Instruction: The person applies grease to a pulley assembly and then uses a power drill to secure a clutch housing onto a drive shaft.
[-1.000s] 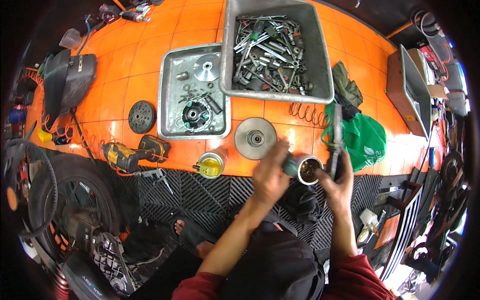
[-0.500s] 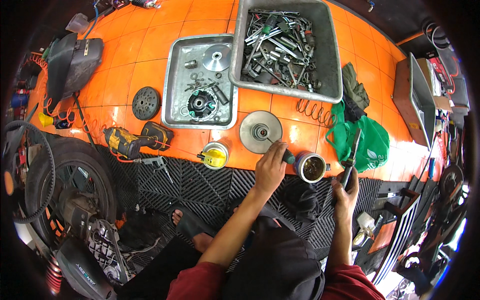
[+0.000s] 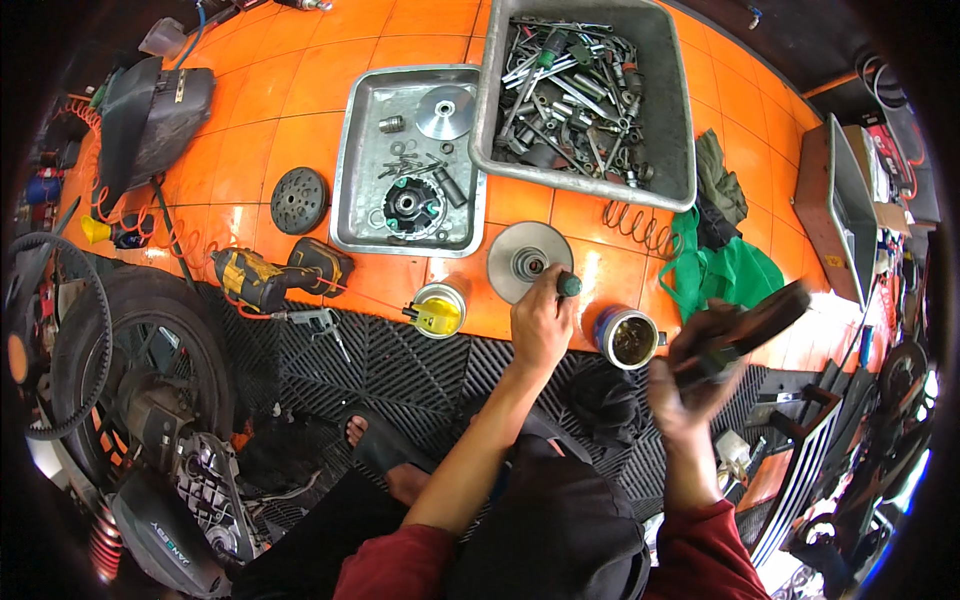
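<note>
Orange-tiled tabletop (image 3: 240,150), workshop clutter all round, ribbed black matting (image 3: 400,370) on the near side. Metal disc (image 3: 528,262) with raised hub lies flat near the middle of the near edge, below the steel tray (image 3: 365,110), left of the mug (image 3: 605,326) of dark liquid. Judged by look: stiff, fairly heavy for its size, unlikely to break, perhaps slick if oiled; best hold would be opposite sides of the rim, or the hub.

Left hand (image 3: 541,328): fingers curled around a green-handled tool (image 3: 569,285), just beside the disc's near right side. Tip not made out; cannot tell whether it touches the hub. Right hand (image 3: 688,395): wrapped about a long dark tool (image 3: 762,325), tilted up to the far right, in front of the green bag (image 3: 735,275). Blurred; finger placement and kind of tool unclear.
</note>
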`<state>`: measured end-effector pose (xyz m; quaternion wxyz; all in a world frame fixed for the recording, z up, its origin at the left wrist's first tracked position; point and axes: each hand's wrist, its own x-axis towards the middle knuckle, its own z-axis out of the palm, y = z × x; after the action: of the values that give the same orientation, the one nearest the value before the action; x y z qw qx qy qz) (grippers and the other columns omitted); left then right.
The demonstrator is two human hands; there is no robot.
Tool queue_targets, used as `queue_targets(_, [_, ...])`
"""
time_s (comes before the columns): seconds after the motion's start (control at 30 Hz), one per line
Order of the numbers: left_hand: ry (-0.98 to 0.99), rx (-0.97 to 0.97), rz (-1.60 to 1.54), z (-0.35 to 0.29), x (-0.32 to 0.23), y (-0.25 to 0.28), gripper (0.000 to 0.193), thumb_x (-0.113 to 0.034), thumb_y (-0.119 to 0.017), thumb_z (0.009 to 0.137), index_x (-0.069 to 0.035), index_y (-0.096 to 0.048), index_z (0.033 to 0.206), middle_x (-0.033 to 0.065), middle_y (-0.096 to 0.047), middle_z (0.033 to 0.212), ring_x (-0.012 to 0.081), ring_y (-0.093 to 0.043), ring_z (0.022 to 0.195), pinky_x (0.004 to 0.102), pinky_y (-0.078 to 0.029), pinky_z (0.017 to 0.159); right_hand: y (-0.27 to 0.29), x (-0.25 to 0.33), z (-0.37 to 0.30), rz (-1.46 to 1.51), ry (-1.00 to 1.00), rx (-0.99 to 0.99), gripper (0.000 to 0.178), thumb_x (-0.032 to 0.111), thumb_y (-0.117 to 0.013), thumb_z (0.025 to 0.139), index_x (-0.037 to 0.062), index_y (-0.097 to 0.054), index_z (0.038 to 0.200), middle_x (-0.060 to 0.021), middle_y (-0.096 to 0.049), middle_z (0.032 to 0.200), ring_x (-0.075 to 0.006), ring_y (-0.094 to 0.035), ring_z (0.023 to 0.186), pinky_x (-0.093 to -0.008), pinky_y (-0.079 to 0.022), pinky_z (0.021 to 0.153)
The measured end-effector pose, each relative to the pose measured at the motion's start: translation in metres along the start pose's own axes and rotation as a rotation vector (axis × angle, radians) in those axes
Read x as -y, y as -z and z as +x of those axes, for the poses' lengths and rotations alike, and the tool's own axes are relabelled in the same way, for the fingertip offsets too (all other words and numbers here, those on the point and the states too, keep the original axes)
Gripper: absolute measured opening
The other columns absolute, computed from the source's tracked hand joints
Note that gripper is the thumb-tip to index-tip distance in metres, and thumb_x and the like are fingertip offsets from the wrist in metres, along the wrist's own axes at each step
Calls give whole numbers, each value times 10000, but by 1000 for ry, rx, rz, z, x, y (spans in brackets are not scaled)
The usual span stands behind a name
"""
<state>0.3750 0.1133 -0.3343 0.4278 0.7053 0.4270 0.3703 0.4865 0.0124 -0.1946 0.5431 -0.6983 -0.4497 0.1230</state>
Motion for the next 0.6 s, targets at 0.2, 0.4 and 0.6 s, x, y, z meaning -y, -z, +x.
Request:
queue_targets(0.2, [55, 70, 64, -1, -8, 9, 301, -104, -678, 878, 35, -588, 1130, 220, -679, 1000, 404, -670, 879, 453, -548, 753, -27, -9, 5, -453, -195, 433, 659, 113, -779, 662, -71, -479, 1219, -209, -642, 892, -361, -681, 797, -435, -549, 751])
queue_targets(0.4, [75, 76, 12, -1, -5, 0, 326, -37, -686, 830, 30, -602, 1138, 212, -689, 1007, 379, -686, 895, 442, -555, 759, -23, -30, -5, -492, -159, 398, 610, 118, -749, 694, -19, -512, 1240, -209, -669, 958, -355, -678, 767, -410, -554, 707])
queue_targets(0.6, [33, 108, -107, 16, -12, 6, 322, -20, -715, 833, -15, -622, 1142, 166, -703, 1050, 330, -699, 961, 390, -553, 805, 0, -1, 0, -52, -610, 183, 542, 120, -737, 764, -23, -507, 1233, -108, -635, 975, -175, -619, 892, -321, -499, 813])
